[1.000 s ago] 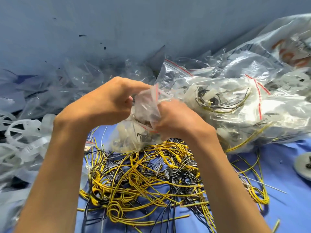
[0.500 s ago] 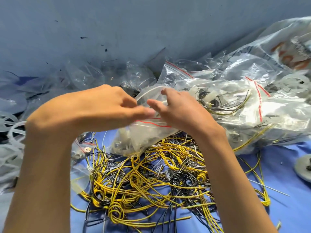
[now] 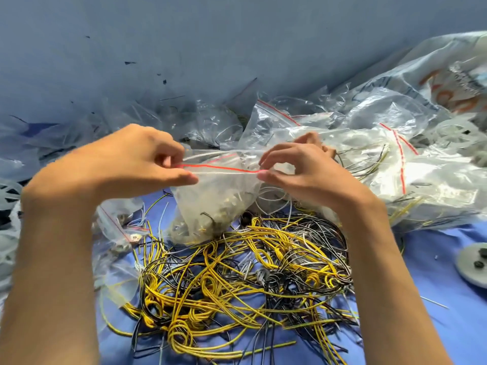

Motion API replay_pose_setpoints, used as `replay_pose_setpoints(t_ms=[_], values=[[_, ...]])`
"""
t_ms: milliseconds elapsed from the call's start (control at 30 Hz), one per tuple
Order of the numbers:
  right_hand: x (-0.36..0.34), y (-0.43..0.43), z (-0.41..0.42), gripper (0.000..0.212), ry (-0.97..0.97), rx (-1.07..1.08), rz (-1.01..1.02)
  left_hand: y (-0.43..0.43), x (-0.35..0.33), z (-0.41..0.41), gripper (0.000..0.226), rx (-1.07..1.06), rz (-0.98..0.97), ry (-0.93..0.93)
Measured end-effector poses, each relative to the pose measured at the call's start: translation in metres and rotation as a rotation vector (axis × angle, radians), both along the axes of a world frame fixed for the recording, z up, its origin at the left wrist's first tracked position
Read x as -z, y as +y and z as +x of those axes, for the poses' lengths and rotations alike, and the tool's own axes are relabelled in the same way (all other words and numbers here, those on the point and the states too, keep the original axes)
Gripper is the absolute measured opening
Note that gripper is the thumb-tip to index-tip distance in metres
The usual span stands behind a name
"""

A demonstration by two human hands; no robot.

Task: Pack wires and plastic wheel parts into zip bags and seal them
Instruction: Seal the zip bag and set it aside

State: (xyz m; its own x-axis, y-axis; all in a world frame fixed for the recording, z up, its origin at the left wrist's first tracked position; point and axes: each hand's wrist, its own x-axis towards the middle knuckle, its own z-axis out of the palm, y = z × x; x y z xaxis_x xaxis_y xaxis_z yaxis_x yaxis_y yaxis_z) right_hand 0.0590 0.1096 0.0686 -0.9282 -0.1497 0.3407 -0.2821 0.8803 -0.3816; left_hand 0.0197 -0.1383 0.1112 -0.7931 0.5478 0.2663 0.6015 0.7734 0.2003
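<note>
A clear zip bag [image 3: 210, 198] with a red seal line hangs between my hands above the wires, holding pale plastic parts and some wire. My left hand [image 3: 137, 159] pinches the left end of its seal strip between thumb and fingers. My right hand [image 3: 297, 167] pinches the right end of the same strip. The strip is stretched level between them. Below lies a tangled heap of yellow, black and white wires [image 3: 237, 280] on the blue surface.
Filled zip bags [image 3: 382, 164] pile up at the right, with a big printed plastic sack [image 3: 434, 83] behind. Empty clear bags [image 3: 200, 122] lie at the back, white wheel parts [image 3: 8, 191] at the left edge, a grey disc [image 3: 474, 264] at the right edge.
The bag's crumpled mouth has been spread out. My hands moved apart along the seal strip, from touching at its middle to pinching its two ends.
</note>
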Motion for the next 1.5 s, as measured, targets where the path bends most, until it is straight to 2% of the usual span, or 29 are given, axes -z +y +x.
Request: replay_pose_setpoints(t_ms=[100,200,267,333,467,533,700,800,867,967,1033,1100,1167,1367,1433,1500], values=[[-0.002,-0.003,-0.002,0.013,0.123,-0.103,-0.074,-0.011,0.005,-0.009,0.037,0.000,0.135,0.069],[-0.014,-0.010,-0.005,0.011,0.430,-0.170,-0.284,-0.024,0.008,-0.021,0.034,0.030,0.362,0.168],[-0.016,-0.013,-0.006,0.008,0.511,-0.209,-0.417,-0.027,0.012,-0.026,0.027,0.071,0.466,0.173],[-0.010,-0.013,-0.008,0.014,0.429,-0.206,-0.473,-0.025,0.018,-0.030,0.022,0.084,0.468,0.143],[0.000,0.001,-0.011,0.047,0.173,-0.152,-0.510,-0.022,0.022,-0.032,0.005,0.122,0.508,0.084],[0.003,0.008,-0.014,0.056,0.125,-0.118,-0.541,-0.024,0.023,-0.033,0.016,0.119,0.551,0.073],[0.008,0.003,-0.013,0.018,0.153,-0.178,-0.734,-0.026,0.023,-0.033,0.025,0.110,0.608,0.006],[0.009,0.004,-0.015,0.008,0.201,-0.107,-0.630,-0.032,0.023,-0.036,0.034,0.063,0.654,-0.031],[0.009,0.005,-0.015,0.010,0.236,-0.069,-0.526,-0.037,0.024,-0.037,0.036,0.048,0.658,-0.031],[0.007,0.006,-0.014,0.009,0.331,-0.041,-0.531,-0.039,0.025,-0.038,0.038,0.072,0.663,-0.011],[0.005,0.004,-0.014,0.003,0.420,-0.013,-0.468,-0.038,0.025,-0.039,0.049,0.094,0.694,0.000],[0.002,-0.002,-0.013,0.008,0.475,0.006,-0.418,-0.038,0.026,-0.041,0.063,0.094,0.732,-0.006],[0.000,-0.008,-0.013,0.008,0.483,-0.004,-0.399,-0.041,0.025,-0.042,0.066,0.085,0.751,-0.030],[-0.004,-0.007,-0.008,0.010,0.230,-0.164,-0.382,-0.040,0.026,-0.029,0.020,0.050,0.470,-0.174],[-0.003,-0.008,-0.006,0.009,0.228,-0.177,-0.398,-0.032,0.025,-0.026,0.010,0.065,0.479,-0.179],[-0.004,-0.008,-0.005,0.006,0.274,-0.161,-0.369,-0.025,0.023,-0.024,0.011,0.099,0.526,-0.128]])
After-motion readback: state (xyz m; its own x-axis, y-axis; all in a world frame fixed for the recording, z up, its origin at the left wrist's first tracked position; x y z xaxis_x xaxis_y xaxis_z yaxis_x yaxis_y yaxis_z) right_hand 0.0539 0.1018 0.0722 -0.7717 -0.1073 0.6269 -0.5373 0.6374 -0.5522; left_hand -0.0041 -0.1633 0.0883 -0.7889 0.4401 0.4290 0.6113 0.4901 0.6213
